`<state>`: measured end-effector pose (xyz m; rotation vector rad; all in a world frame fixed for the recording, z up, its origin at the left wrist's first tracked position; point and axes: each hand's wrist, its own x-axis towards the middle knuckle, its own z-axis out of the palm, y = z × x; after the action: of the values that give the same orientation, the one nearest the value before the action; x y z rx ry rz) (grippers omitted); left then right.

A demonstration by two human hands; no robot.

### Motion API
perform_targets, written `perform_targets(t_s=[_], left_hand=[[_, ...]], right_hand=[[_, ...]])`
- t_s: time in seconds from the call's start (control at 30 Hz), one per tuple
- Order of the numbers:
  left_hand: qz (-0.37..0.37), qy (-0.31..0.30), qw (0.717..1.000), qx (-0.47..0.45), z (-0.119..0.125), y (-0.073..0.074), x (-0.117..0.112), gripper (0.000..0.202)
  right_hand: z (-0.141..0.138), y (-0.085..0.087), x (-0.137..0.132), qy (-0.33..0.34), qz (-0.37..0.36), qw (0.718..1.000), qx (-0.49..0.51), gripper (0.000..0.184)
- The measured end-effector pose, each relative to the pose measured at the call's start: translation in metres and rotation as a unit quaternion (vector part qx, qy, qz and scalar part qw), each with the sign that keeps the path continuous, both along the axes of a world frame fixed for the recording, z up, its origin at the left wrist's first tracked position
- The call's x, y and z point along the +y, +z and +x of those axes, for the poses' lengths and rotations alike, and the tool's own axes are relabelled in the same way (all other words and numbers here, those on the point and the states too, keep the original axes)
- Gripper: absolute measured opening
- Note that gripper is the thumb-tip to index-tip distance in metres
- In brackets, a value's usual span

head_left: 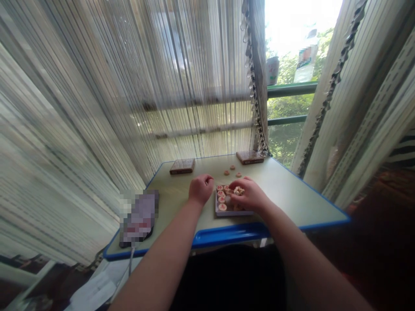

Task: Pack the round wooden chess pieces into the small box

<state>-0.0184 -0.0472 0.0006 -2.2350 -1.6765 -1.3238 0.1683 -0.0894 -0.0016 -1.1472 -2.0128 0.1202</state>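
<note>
A shallow pale-lilac box (221, 214) sits near the front of the table, holding several round Chinese chess pieces (222, 200) with red characters. My right hand (251, 195) reaches over the box's right side, thumb and fingers curved around a chess piece inside it. A pale, bumpy cluster (239, 190) shows between its fingers and thumb; its kind is unclear. Just left of the box is my left hand (201, 188), its fingers curled in; whatever they may hold is hidden. Beyond the hands, a few loose chess pieces (226, 172) lie on the tabletop.
The pale table (171, 207) has a blue rim and a blue front trough (230, 233). Two flat brown boxes (182, 166) stand along the back edge. A blurred-out device (139, 218) with a cable lies at left. String curtains (194, 77) hang close behind.
</note>
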Motion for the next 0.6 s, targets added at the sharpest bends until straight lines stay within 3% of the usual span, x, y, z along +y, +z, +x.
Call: perform_targets(t_s=[0.17, 0.6], left_hand=[[-0.025, 0.054, 0.998, -0.013, -0.005, -0.005, 0.01, 0.021], [-0.083, -0.016, 0.996, 0.001, -0.002, -0.006, 0.014, 0.021]], right_hand=[[-0.005, 0.006, 0.005, 0.009, 0.024, 0.997, -0.071, 0.005], [-0.013, 0.003, 0.0, -0.008, 0.008, 0.996, -0.083, 0.006]])
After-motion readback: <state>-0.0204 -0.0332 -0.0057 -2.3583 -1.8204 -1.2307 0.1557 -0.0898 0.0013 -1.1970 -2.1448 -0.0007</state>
